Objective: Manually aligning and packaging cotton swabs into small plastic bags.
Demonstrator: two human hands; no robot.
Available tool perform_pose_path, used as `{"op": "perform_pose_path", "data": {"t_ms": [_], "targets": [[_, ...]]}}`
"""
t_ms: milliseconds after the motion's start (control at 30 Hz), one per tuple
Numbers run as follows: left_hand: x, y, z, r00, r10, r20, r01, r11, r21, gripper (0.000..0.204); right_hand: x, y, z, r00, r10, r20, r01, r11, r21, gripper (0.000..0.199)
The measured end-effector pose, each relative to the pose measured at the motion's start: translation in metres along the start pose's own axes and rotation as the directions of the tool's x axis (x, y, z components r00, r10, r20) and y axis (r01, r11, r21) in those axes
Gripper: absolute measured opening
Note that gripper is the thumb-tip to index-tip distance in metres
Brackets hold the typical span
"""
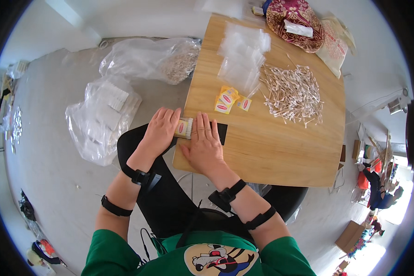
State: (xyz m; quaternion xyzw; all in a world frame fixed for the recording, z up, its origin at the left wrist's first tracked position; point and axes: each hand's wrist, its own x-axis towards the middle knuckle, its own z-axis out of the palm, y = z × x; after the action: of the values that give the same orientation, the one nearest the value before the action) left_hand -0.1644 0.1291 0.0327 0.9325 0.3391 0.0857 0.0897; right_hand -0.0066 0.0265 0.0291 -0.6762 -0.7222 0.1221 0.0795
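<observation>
Swab bundle [184,128] upright between both hands

Smooth matt wooden table [280,152], glossy clear plastic bags [242,59], wooden-stemmed swabs [293,94]

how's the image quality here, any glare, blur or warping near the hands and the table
Head view: fisheye warping bends the wooden table's edges and leaves a black rim around the frame; light is bright and even, with soft shadows. The left hand and right hand, on a small packet of cotton swabs, are sharp. The lower right corner is blown out; clear bags show mild sheen.
</observation>
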Motion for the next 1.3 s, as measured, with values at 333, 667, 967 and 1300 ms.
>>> {"op": "perform_pose_path", "data": {"t_ms": [333,667,967,1300], "targets": [[0.004,0.001,0.006,0.997,0.003,-0.076,-0.004,1.000,-0.016,0.041,0.010,-0.014,-0.001,0.998,-0.045,0.036,0.045,0.999,0.020,0.086],[-0.035,-0.016,-0.037,0.980,-0.163,-0.114,0.174,0.981,0.090,0.053,0.024,-0.050,-0.012,0.977,-0.157,-0.142,0.187,0.955,0.228,0.081],[-0.029,0.093,-0.033,0.989,-0.126,-0.072,0.099,0.947,-0.304,0.071,-0.069,0.007,-0.072,0.961,-0.082,-0.263,0.174,0.921,0.350,0.064],[-0.005,0.207,0.017,0.995,0.022,-0.097,-0.083,0.716,-0.693,0.064,-0.166,0.070,-0.101,0.833,0.135,-0.537,0.166,0.864,0.475,0.023]]}}
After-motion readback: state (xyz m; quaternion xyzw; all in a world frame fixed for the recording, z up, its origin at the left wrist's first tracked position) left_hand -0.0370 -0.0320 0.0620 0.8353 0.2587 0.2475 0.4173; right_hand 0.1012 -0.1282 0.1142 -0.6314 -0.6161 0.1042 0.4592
